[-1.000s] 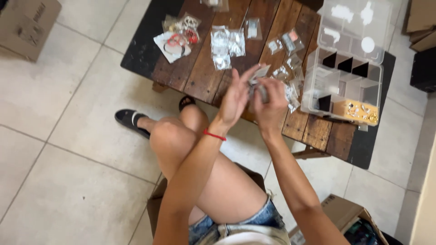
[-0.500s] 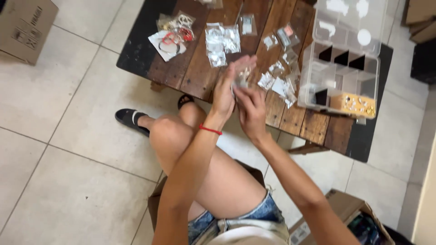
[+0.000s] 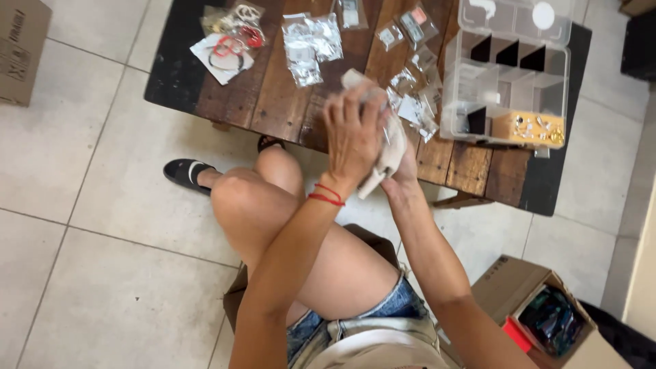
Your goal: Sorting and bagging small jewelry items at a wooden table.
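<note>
My left hand (image 3: 352, 133) and my right hand (image 3: 403, 160) are pressed together over the near edge of the wooden table (image 3: 273, 102), both gripping a small clear plastic packet (image 3: 388, 147). The left hand lies on top and hides most of the right one. A red cord bracelet (image 3: 326, 198) circles my left wrist. More small clear packets (image 3: 413, 106) lie on the wood just beyond my hands. What the held packet contains is hidden.
A clear compartment organizer box (image 3: 509, 72) with small gold pieces stands at the table's right. More packets (image 3: 311, 41) and red and white rings (image 3: 229, 44) lie at the back left. Cardboard boxes stand on the tiled floor at lower right (image 3: 540, 307) and upper left (image 3: 20, 48).
My hands have drawn closer together, the left hand closing over the right and the packet. The view has shifted nearer to the table.
</note>
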